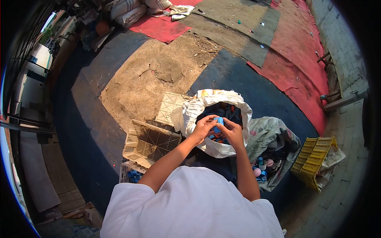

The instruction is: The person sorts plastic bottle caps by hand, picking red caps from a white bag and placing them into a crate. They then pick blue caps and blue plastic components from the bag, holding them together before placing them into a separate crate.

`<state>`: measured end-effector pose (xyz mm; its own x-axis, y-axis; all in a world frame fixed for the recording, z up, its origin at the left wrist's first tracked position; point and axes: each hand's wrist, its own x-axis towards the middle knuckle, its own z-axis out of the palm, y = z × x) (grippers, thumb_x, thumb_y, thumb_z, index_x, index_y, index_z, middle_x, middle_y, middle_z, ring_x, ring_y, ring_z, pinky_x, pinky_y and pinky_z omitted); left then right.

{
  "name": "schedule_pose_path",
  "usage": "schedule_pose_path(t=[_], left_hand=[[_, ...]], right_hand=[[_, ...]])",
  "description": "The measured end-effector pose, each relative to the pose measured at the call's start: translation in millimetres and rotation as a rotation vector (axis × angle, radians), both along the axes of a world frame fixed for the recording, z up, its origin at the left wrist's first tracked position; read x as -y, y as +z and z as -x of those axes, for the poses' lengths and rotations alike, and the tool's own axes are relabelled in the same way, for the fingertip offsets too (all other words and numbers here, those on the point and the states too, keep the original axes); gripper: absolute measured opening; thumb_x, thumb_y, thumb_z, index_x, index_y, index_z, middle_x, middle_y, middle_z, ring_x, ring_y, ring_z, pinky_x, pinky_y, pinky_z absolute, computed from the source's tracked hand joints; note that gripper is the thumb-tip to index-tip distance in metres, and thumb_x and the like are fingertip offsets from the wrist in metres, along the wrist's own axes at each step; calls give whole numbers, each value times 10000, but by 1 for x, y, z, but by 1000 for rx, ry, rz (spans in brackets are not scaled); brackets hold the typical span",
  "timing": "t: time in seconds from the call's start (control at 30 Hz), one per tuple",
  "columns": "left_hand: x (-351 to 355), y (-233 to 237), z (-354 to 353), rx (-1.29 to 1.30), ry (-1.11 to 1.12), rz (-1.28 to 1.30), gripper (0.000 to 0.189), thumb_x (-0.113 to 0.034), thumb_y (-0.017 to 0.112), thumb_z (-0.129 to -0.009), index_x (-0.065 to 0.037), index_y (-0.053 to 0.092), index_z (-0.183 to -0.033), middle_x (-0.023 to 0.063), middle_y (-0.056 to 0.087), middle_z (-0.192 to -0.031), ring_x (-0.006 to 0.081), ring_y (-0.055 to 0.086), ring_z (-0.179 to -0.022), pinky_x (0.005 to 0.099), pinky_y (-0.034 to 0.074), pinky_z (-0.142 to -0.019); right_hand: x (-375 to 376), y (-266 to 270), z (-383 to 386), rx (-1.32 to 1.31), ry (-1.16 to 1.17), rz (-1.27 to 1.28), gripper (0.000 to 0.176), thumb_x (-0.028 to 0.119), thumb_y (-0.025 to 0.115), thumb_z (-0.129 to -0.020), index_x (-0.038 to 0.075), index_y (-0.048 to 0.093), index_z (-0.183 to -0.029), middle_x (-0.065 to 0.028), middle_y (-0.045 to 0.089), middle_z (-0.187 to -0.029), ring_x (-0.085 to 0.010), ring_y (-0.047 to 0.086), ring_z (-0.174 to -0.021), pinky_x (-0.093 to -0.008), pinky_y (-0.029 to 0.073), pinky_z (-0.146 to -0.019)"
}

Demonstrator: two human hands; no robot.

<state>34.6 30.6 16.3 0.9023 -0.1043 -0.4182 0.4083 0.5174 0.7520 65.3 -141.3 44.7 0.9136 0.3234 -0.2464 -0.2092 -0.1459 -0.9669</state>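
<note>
Together, both hands point(217, 129) pinch a blue piece point(218, 121).

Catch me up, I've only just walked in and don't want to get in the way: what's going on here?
A person in a white shirt holds a small blue item with the left hand and right hand, over an open white sack with dark and orange pieces inside. A cream crate sits to the left. To the right are a grayish sack with pink and blue things in its opening and a yellow crate. What the blue item is, I can't tell.
</note>
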Motion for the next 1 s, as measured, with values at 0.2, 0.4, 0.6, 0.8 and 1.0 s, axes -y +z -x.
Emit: schedule_pose_path(t=[0.2, 0.4, 0.6, 0.8, 1.0], left_hand=[[-1, -13, 5, 117, 37, -229, 274, -167, 636, -1010, 0, 637, -1228, 60, 690, -993, 109, 688, -866, 295, 647, -674], [5, -10, 8, 245, 32, -363, 245, -119, 616, -1016, 52, 660, -1186, 75, 710, -912, 95, 686, -745, 252, 620, -596], [-1, -11, 15, 75, 32, 12, 315, -238, 518, -1062, -41, 642, -1275, 60, 696, -1091, 128, 690, -965, 308, 599, -790], [-6, 18, 17, -133, 107, 406, 568, -510, 449, -1030, -135, 492, -1453, 67, 618, -1344, 224, 629, -1174, 461, 545, -975], [-20, -6, 39, -241, 300, 454, 243, -299, 676, -952, -126, 632, -1116, 47, 676, -1013, 231, 686, -953, 454, 587, -895]], right_hand=[[-6, 0, 8, -27, 25, -137, 269, 184, 772, -923, -11, 725, -1103, 8, 706, -865, -10, 596, -748, -190, 499, -631], [2, -38, 15, 73, 29, -69, 339, 154, 750, -942, -19, 703, -1229, 6, 688, -968, -31, 598, -826, -213, 516, -694], [-6, -35, 23, 332, -68, 46, 497, 249, 853, -813, 31, 692, -1230, -51, 657, -914, -112, 595, -787, -262, 486, -670], [-22, -10, 38, 728, 44, 366, 741, 384, 878, -731, 123, 635, -1381, -94, 636, -1157, -282, 536, -1093, -393, 482, -930], [-23, -1, 31, 516, -82, 3, 461, 271, 799, -858, 56, 690, -1252, -100, 618, -1147, -210, 617, -1000, -307, 511, -806]])
